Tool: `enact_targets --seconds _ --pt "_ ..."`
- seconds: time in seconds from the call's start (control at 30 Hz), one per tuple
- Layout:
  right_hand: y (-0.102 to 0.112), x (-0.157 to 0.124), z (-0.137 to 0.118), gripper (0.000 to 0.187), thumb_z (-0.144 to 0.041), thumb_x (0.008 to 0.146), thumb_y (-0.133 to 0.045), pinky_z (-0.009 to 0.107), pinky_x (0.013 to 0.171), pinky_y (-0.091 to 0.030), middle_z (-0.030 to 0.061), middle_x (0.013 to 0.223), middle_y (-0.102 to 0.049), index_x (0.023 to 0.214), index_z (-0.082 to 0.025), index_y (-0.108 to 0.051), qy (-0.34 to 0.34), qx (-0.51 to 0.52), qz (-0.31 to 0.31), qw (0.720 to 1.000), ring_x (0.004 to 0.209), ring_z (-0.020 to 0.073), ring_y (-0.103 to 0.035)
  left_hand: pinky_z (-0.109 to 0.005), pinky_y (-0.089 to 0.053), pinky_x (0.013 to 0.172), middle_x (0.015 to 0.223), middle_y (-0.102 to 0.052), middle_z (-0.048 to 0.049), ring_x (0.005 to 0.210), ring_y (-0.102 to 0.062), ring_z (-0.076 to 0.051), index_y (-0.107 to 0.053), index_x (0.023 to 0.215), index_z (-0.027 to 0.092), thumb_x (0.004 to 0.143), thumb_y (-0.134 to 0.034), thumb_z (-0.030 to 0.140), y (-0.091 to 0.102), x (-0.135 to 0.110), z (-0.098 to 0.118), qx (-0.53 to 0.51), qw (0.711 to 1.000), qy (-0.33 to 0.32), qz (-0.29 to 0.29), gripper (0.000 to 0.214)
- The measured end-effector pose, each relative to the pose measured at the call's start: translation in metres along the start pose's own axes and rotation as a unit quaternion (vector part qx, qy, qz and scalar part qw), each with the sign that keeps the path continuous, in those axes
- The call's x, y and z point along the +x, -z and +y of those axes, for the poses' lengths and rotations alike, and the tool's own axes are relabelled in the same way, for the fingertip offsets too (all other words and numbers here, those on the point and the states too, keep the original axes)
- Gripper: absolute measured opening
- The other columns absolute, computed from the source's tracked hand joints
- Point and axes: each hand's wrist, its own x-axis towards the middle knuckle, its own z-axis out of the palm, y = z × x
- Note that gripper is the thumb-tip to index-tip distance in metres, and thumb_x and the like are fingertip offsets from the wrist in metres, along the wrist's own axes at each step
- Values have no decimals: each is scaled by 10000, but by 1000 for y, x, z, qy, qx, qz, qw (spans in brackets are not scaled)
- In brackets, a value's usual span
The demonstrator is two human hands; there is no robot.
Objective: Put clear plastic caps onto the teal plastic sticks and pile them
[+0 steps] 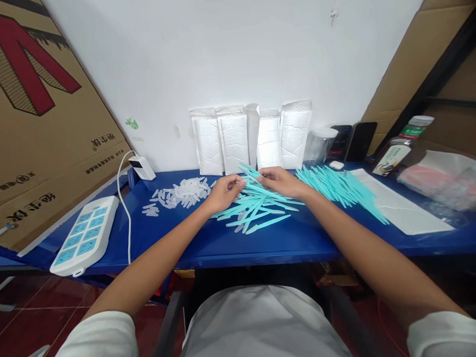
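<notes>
A loose heap of slim turquoise plastic sticks (262, 202), shaped like eyebrow razors, lies between my hands on the blue table. My left hand (225, 193) is at the heap's left edge, thumb and fingers pinched together; whatever is between them is too small to make out. My right hand (280, 181) reaches over the heap's far side, its fingers closed on a turquoise stick (248, 170) that points up and left. Left of my left hand is a pile of small translucent caps (185, 192). Beyond my right wrist, more turquoise sticks (339, 187) lie roughly side by side.
White padded envelopes (232, 139) lean against the wall. A power strip (86, 235) and a white charger (142, 167) with its cable are at the left. To the right are a clear jar (319, 146), phones (360, 141), a bottle (398, 145) and a white sheet (407, 205).
</notes>
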Motion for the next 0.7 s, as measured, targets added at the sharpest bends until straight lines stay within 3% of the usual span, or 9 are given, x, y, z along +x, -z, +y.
enact_targets --seconds 0.23,0.37,0.57,0.7 --pt "-9 -1 -5 561 -701 799 -738 295 692 -450 45 817 -685 887 -147 -757 26 5 21 999 753 172 -567 -255 -558 553 708 -636 -26 617 -632 -150 -702 959 154 953 -652 645 -1 -2 8 -2 999 13 -35 494" --pt "-14 0 2 567 -703 796 -747 278 603 -404 30 760 -674 883 -143 -771 9 5 10 1000 659 150 -529 -268 -564 567 676 -630 -32 612 -625 -157 -742 954 146 954 -652 644 -2 -3 7 0 998 17 -53 506" --pt "-8 1 8 581 -704 864 -670 274 593 -379 28 764 -656 895 -132 -767 8 -7 17 1000 657 142 -517 -280 -553 589 801 -720 -68 670 -659 -177 -746 922 141 939 -667 633 1 0 5 22 1000 9 -11 499" --pt "3 -1 8 578 -703 863 -668 286 623 -433 55 812 -704 934 -138 -768 -2 -17 -1 1000 672 161 -584 -306 -552 743 901 -776 -84 835 -710 -217 -784 909 152 962 -668 565 7 0 11 88 995 -40 6 433"
